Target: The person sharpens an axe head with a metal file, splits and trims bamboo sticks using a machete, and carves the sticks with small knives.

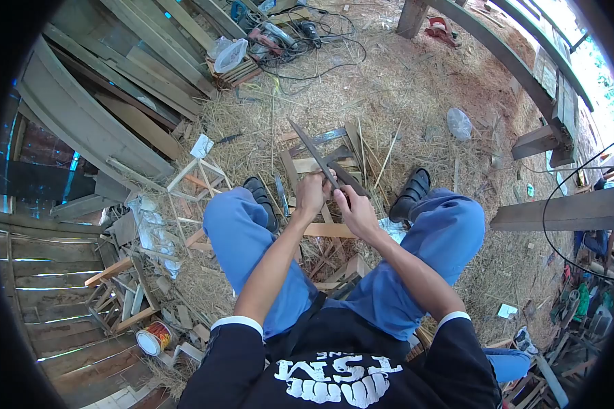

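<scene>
A long, thin dark strip [312, 148], tapering to a point at its far end, slants up and away from my hands; whether it is wood or a blade I cannot tell. My left hand [312, 195] is closed around its near end. Beside it, my right hand [357, 215] is closed too, thumb and fingers at the same end. Just beyond the right fingers a broader dark flat piece [348, 180] crosses under the strip. Below both lies a frame of wooden slats [290, 169] on the ground, between my sandalled feet.
Straw and shavings cover the ground [252, 146]. On my left stand a small wooden frame [200, 165], leaning boards [126, 75] and a paint can [154, 339]. Power tools with tangled cables [280, 37] lie ahead. Timber beams [556, 217] and a plastic bag [459, 124] are rightward.
</scene>
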Demonstrator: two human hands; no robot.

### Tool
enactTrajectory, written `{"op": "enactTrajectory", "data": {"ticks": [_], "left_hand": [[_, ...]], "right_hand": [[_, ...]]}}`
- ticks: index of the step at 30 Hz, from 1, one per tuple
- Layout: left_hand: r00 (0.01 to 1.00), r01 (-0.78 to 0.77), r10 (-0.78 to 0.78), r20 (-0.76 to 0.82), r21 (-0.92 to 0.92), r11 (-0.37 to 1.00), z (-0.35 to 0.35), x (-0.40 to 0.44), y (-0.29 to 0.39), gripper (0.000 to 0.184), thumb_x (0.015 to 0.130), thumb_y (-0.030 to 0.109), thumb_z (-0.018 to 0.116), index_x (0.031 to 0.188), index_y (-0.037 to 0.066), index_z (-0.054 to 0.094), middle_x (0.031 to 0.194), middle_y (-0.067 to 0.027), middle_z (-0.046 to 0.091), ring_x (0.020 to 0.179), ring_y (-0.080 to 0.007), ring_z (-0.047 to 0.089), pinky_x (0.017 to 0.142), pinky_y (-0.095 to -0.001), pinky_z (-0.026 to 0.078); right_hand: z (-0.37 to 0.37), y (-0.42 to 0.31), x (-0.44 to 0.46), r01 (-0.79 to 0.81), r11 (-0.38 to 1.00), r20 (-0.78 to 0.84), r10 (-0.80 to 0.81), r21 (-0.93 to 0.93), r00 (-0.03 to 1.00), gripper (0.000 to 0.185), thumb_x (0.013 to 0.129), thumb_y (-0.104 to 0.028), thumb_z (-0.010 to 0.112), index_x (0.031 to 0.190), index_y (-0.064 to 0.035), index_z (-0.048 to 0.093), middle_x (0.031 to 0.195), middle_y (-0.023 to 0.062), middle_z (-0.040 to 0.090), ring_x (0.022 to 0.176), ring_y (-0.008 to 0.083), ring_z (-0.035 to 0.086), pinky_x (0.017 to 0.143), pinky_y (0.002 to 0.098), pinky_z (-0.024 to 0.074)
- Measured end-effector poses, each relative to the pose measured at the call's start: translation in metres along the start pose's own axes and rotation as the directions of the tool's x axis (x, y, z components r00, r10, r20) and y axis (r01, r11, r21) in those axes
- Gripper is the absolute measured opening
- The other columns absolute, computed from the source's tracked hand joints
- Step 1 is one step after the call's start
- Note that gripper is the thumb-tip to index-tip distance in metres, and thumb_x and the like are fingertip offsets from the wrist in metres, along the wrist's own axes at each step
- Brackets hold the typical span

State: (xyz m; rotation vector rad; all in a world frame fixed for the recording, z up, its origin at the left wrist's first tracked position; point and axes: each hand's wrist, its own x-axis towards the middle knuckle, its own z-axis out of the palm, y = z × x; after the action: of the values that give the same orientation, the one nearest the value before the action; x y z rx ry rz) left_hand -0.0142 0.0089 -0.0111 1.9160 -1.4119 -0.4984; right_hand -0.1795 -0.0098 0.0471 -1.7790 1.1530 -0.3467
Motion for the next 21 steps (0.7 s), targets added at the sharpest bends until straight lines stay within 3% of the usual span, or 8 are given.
{"op": "enactTrajectory", "data": {"ticks": [1, 4, 10, 12, 15, 18, 21], "left_hand": [[1.0, 0.001, -0.001, -0.001, 0.003, 1.0, -0.001, 0.0, 0.001, 0.021, 0.087, 0.013, 0.065, 0.106, 0.012, 0.074, 0.091, -0.0136, 0.074, 0.085, -0.0279, 0.074, 0.073, -0.0381, 0.057], [1.0, 0.008, -0.008, 0.002, 0.007, 1.0, -0.002, 0.0, 0.004, 0.02, 0.088, 0.014, 0.065, 0.105, 0.011, 0.074, 0.091, -0.0135, 0.074, 0.084, -0.0276, 0.074, 0.072, -0.0377, 0.057], [1.0, 0.009, -0.01, 0.012, 0.03, 0.999, 0.001, 0.002, 0.003, 0.018, 0.089, 0.018, 0.065, 0.104, 0.012, 0.074, 0.088, -0.0126, 0.074, 0.08, -0.0278, 0.074, 0.068, -0.0377, 0.057], [1.0, 0.016, -0.017, 0.019, 0.035, 0.999, 0.002, 0.002, 0.001, 0.018, 0.089, 0.019, 0.066, 0.104, 0.013, 0.074, 0.086, -0.0128, 0.074, 0.079, -0.0282, 0.074, 0.068, -0.0379, 0.057], [0.997, 0.06, -0.06, 0.056, 0.016, 0.998, 0.0, 0.003, 0.005, 0.018, 0.088, 0.018, 0.064, 0.103, 0.01, 0.072, 0.084, -0.0172, 0.069, 0.075, -0.0378, 0.068, 0.068, -0.0474, 0.053], [0.996, 0.069, -0.07, 0.06, 0.018, 0.997, -0.004, 0.002, 0.008, 0.019, 0.089, 0.019, 0.064, 0.104, 0.01, 0.072, 0.084, -0.0171, 0.069, 0.076, -0.0375, 0.068, 0.069, -0.0469, 0.053], [0.996, 0.052, -0.055, 0.067, 0.05, 0.997, -0.006, 0.002, 0.009, 0.019, 0.09, 0.019, 0.066, 0.106, 0.013, 0.073, 0.086, -0.0115, 0.074, 0.08, -0.0279, 0.074, 0.07, -0.038, 0.056]], "right_hand": [[0.0, -0.001, 0.0, -0.005, 1.0, 0.005, 0.005, 0.005, 1.0, 0.045, 0.103, -0.043, 0.045, 0.115, -0.0035, 0.06, 0.076, 0.0256, 0.065, 0.081, 0.0467, 0.065, 0.075, 0.0535, 0.0485], [0.011, 0.013, 0.005, 0.09, 0.993, -0.078, -0.084, 0.076, 0.993, 0.042, 0.104, -0.039, 0.047, 0.11, 0.0003, 0.061, 0.062, 0.0147, 0.056, 0.056, 0.0248, 0.058, 0.059, 0.0428, 0.0452], [0.017, 0.022, 0.011, 0.072, 0.947, -0.036, -0.064, 0.312, 0.997, 0.043, 0.106, -0.042, 0.043, 0.103, -0.003, 0.06, 0.056, 0.0006, 0.047, 0.047, 0.0097, 0.049, 0.043, 0.0298, 0.0395], [0.011, 0.016, 0.007, -0.049, 0.921, 0.053, 0.03, 0.385, 0.998, 0.042, 0.106, -0.043, 0.041, 0.104, -0.0046, 0.06, 0.056, -0.0005, 0.047, 0.043, 0.0086, 0.047, 0.039, 0.0275, 0.0375], [0.005, 0.01, 0.006, -0.139, 0.888, 0.134, 0.088, 0.438, 0.987, 0.042, 0.107, -0.043, 0.039, 0.105, -0.0059, 0.059, 0.056, -0.0007, 0.046, 0.04, 0.0081, 0.045, 0.037, 0.0264, 0.0366], [0.006, 0.013, 0.007, -0.14, 0.889, 0.143, 0.085, 0.436, 0.986, 0.043, 0.107, -0.044, 0.038, 0.106, -0.0063, 0.059, 0.056, -0.0004, 0.046, 0.04, 0.0082, 0.045, 0.037, 0.0261, 0.0367], [0.006, 0.014, 0.008, -0.138, 0.895, 0.147, 0.082, 0.425, 0.986, 0.044, 0.107, -0.045, 0.038, 0.107, -0.0064, 0.058, 0.056, -0.0002, 0.046, 0.04, 0.0083, 0.045, 0.037, 0.0262, 0.037]]}}
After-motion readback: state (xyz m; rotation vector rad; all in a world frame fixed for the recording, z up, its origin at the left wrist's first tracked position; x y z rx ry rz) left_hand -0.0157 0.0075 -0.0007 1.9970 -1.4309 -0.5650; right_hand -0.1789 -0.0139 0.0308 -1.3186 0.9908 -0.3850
